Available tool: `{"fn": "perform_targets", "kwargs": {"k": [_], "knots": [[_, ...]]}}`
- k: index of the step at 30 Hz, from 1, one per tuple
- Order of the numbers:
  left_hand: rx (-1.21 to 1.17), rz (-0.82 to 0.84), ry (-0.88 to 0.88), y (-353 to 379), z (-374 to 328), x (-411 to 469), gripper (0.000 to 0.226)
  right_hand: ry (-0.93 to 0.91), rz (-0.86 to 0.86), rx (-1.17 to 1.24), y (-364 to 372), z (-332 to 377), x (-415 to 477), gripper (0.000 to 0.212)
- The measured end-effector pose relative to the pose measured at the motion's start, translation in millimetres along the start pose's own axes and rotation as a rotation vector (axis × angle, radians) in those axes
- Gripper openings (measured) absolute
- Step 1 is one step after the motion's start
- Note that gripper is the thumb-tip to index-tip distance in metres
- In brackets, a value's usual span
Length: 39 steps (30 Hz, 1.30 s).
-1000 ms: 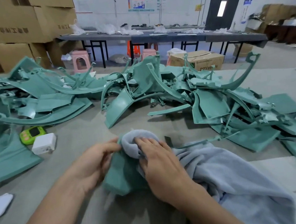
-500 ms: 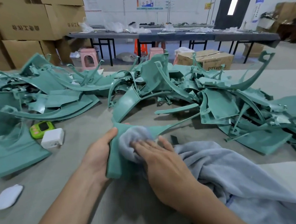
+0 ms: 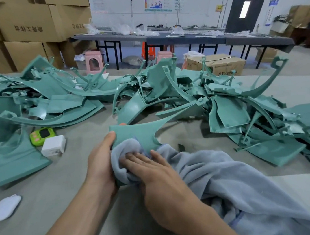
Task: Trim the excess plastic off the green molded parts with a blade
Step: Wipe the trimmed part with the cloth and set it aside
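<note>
Holding green part [image 3: 138,134] in left hand [image 3: 100,167] grip | right hand [image 3: 156,176] flat, pressing towel [image 3: 223,177] | cardboard boxes [image 3: 25,21] closed

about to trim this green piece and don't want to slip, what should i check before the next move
1. Grip on the green part: ok, the left hand holds its left edge, thumb on top.
2. Blade ready: cannot tell, none shows in either hand.
3. Right hand free: not ok, it presses flat on the towel.
4. Part uncovered: not ok, the towel is bunched over its near end.
5. Loose items out of the way: ok, the white charger and green gadget lie apart to the left.
</note>
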<state>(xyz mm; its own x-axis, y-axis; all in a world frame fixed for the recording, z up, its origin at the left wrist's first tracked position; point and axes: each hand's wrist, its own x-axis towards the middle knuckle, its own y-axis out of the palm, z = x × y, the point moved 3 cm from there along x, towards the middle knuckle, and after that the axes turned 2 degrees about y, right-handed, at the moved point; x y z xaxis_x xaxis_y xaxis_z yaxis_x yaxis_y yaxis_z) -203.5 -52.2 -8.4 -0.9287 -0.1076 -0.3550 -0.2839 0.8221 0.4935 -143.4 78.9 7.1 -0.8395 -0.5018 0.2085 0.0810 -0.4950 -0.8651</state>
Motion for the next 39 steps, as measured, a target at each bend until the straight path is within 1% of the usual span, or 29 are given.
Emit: {"fn": "perform_targets", "kwargs": {"k": [2,4,6,8,10,12,13,14,15,16,17,18,19,20,21,23,25,26,27,29,30,31,33,34,35,36,37,38,39], "knots": [[0.018,-0.008,0.101,0,-1,2,0.043,0.059,-0.051,-0.093,-8,-8,-8,0.071],[-0.002,0.001,0.156,-1,-5,4,0.039,0.120,-0.101,-0.208,-15,-16,-15,0.065],[0.019,-0.011,0.189,-3,-8,5,0.035,0.179,-0.170,-0.288,-23,-21,-20,0.052],[0.067,-0.042,0.240,-3,-7,3,0.029,0.243,-0.303,-0.300,-34,-24,-23,0.036],[0.077,-0.151,0.314,-10,-12,3,0.026,0.339,-0.402,-0.300,-48,-37,-28,0.024],[0.052,-0.254,0.359,-20,-22,3,0.023,0.516,-0.420,-0.182,-67,-56,-34,0.025],[0.042,-0.274,0.366,-25,-29,3,0.021,0.601,-0.439,-0.141,-75,-68,-36,0.027],[0.036,-0.277,0.367,-28,-33,2,0.019,0.662,-0.467,-0.170,-81,-76,-40,0.025],[0.036,-0.268,0.364,-28,-35,1,0.019,0.712,-0.479,-0.245,-85,-80,-42,0.032],[0.048,-0.258,0.365,-26,-33,1,0.019,0.710,-0.489,-0.283,-85,-80,-42,0.052],[0.076,-0.248,0.372,-22,-30,-1,0.023,0.615,-0.522,-0.253,-83,-74,-41,0.069],[0.131,-0.236,0.393,-16,-25,-5,0.026,0.483,-0.555,-0.176,-79,-64,-38,0.076],[0.206,-0.215,0.424,-9,-20,-9,0.029,0.369,-0.585,-0.049,-72,-53,-35,0.074],[0.283,-0.184,0.457,-4,-14,-12,0.030,0.328,-0.595,0.100,-66,-45,-32,0.068],[0.348,-0.151,0.486,1,-10,-15,0.031,0.339,-0.581,0.279,-59,-41,-29,0.063],[0.394,-0.116,0.525,3,-6,-18,0.040,0.427,-0.536,0.602,-44,-42,-23,0.057],[0.411,-0.143,0.551,0,-7,-18,0.051,0.466,-0.564,0.741,-41,-53,-22,0.040],[0.426,-0.171,0.561,-1,-8,-18,0.051,0.481,-0.576,0.774,-43,-57,-22,0.034],[0.435,-0.189,0.574,0,-9,-20,0.046,0.486,-0.571,0.802,-45,-62,-23,0.030],[0.437,-0.184,0.595,5,-8,-25,0.038,0.474,-0.485,0.800,-48,-63,-22,0.021],[0.431,-0.156,0.592,12,-7,-31,0.038,0.459,-0.419,0.787,-52,-59,-23,0.019],[0.402,-0.116,0.581,18,-7,-36,0.038,0.439,-0.365,0.790,-53,-54,-23,0.023],[0.298,-0.016,0.488,22,-5,-40,0.034,0.422,-0.324,0.836,-54,-48,-18,0.029],[0.249,0.065,0.396,26,-5,-44,0.025,0.421,-0.331,0.860,-59,-44,-18,0.028],[0.214,0.160,0.303,32,-8,-53,0.022,0.421,-0.347,0.873,-68,-40,-19,0.026],[0.204,0.259,0.243,40,-12,-64,0.028,0.416,-0.366,0.870,-79,-36,-22,0.024],[0.222,0.333,0.241,45,-17,-73,0.032,0.410,-0.391,0.843,-89,-31,-27,0.019],[0.234,0.363,0.280,53,-23,-83,0.034,0.423,-0.454,0.775,-101,-27,-34,0.016],[0.235,0.363,0.342,63,-27,-94,0.035,0.452,-0.556,0.652,-114,-24,-46,0.017]]}}
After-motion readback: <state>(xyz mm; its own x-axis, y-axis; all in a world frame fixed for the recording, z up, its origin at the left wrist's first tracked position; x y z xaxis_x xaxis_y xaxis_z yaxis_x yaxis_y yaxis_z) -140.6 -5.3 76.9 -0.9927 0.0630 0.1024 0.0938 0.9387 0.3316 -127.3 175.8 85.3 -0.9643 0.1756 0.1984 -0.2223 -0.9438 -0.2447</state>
